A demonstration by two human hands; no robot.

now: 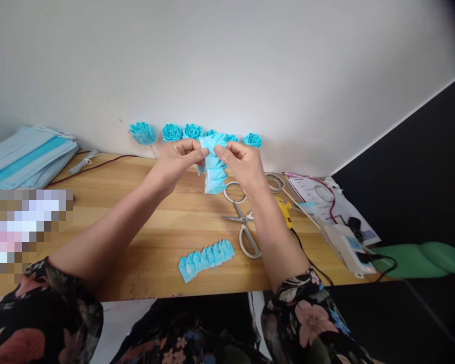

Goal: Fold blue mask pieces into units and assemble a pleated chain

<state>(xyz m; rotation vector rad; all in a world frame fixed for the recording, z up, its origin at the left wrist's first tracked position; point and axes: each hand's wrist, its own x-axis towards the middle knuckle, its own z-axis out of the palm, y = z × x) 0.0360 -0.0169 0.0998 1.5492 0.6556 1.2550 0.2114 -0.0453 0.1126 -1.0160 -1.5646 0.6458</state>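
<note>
Between my two hands hangs a folded blue strip (pixel 215 174) of thin, fabric-like material, pleated into overlapping points. My left hand (pixel 179 161) pinches its upper left edge, while my right hand (pixel 242 161) pinches the upper right edge. The strip is held up above the table. A second pleated blue strip (pixel 207 258) lies on the wood near the front edge. Beside it, partly behind my right forearm, rest open scissors (pixel 243 219) with white handles. Several blue handmade flowers (pixel 172 132) stand along the wall behind my hands, some partly hidden.
A stack of blue face masks (pixel 30 154) lies at the back left of the wooden table (pixel 136 222). To the right are a yellow glue gun (pixel 284 210), a roll of tape (pixel 275 182), printed paper (pixel 307 194), a power strip (pixel 351 250) and cables. A green object (pixel 420 260) sits beyond.
</note>
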